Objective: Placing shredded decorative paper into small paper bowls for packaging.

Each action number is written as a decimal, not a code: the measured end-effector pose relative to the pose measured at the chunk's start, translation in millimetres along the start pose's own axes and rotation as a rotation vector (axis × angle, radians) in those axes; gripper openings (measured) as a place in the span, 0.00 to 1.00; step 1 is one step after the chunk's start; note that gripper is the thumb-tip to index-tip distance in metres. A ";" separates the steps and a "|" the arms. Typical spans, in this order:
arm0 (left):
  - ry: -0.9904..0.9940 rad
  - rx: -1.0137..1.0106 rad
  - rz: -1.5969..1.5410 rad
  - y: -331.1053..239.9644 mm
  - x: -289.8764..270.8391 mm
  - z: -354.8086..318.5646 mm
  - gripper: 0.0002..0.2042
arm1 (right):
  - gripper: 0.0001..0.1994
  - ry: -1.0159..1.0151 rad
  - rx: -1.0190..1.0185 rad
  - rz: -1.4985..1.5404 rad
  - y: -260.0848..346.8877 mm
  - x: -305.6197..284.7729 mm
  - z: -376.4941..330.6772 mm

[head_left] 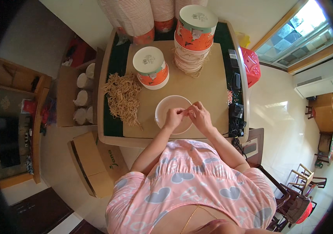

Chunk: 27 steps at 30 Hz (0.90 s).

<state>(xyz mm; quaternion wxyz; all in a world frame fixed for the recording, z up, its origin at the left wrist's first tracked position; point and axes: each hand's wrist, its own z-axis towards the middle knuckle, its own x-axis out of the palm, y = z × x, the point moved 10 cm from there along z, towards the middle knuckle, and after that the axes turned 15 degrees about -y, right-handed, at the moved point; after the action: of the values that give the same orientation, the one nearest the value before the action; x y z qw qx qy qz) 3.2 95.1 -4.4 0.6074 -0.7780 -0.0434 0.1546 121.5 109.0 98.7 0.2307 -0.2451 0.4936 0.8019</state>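
Note:
My left hand and my right hand meet over the right side of a white paper bucket. The bucket stands mouth up near the table's front edge. Both hands are closed, fingertips pinched together; whatever lies between them is too small to make out. Left of the bucket lies a tangled pile of tan strings. Behind it, an orange-and-white paper bucket sits upside down. Farther back rises a stack of upside-down buckets, with loose strings around its lower part.
Tall wrapped stacks of paper buckets stand at the table's back. Black adapters and cables line its right edge, beside a red plastic stool. On the left are a carton of white wrapped items and a cardboard box.

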 end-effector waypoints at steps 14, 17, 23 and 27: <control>0.011 -0.105 -0.026 -7.9 -11.8 -5.7 0.06 | 0.02 0.070 0.023 -0.020 -4.6 5.8 0.6; 0.004 -0.094 -0.005 -7.7 -10.8 -5.8 0.06 | 0.02 0.076 0.001 0.001 -2.8 6.4 0.1; 0.024 -0.110 -0.075 -7.6 -5.9 -7.3 0.04 | 0.02 0.053 0.033 0.205 -6.1 12.5 -1.9; 0.016 -0.100 -0.086 -6.6 -6.7 -6.9 0.04 | 0.02 0.079 0.078 0.271 -7.7 15.0 -2.6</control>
<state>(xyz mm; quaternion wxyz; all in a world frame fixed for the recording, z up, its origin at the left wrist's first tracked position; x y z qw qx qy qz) -0.4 88.7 4.7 0.5743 -0.8059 -0.0796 0.1197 115.0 111.8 83.1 0.1102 -0.1986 0.5618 0.7955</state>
